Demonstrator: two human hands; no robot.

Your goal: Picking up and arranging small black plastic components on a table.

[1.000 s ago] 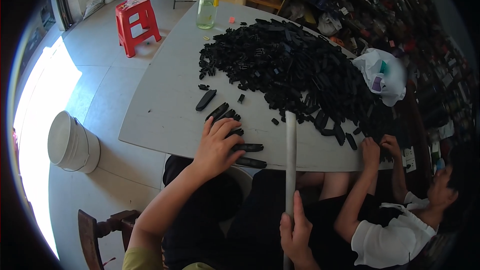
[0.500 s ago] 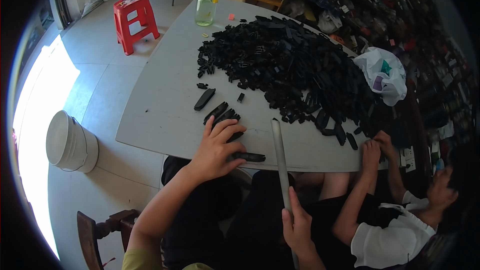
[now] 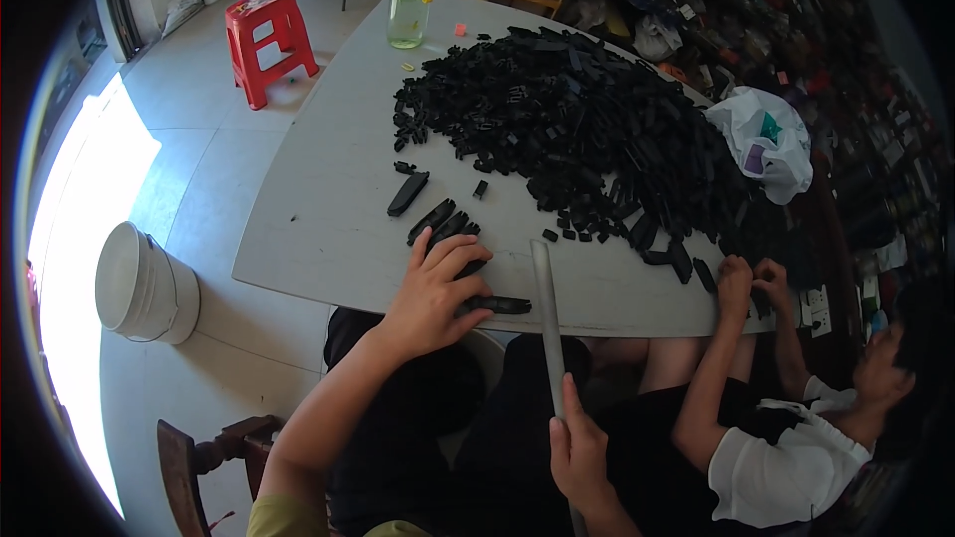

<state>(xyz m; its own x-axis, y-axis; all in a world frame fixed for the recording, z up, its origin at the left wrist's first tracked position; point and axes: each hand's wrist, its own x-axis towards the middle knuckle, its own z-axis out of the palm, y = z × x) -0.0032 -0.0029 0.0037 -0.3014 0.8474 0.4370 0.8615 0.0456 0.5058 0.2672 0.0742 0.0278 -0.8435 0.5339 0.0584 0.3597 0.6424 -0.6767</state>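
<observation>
My left hand (image 3: 435,296) is at the table's near edge. Its thumb and index finger pinch a long black plastic piece (image 3: 507,306), which points right. The other fingertips rest by a row of similar black pieces (image 3: 431,223), partly covering them. In my right hand (image 3: 579,447) is a long flat grey bar (image 3: 549,323), its fingers wrapped round the lower part. The bar's upper end reaches over the table edge, just right of the pinched piece. A single black piece (image 3: 408,194) lies beyond the row, and a small black clip (image 3: 480,189) is to its right.
A large heap of black plastic parts (image 3: 567,119) covers much of the white table (image 3: 328,179). A green-lidded bottle (image 3: 408,5) and a white plastic bag (image 3: 761,144) stand around it. At right a co-worker's hands (image 3: 751,283) handle parts. A white bucket (image 3: 149,283) and red stool (image 3: 269,45) are on the floor.
The grey bar and my right hand have shifted slightly left, bringing the bar's upper end closer to the pinched piece. My left hand keeps its grip. The co-worker's hands have moved a little.
</observation>
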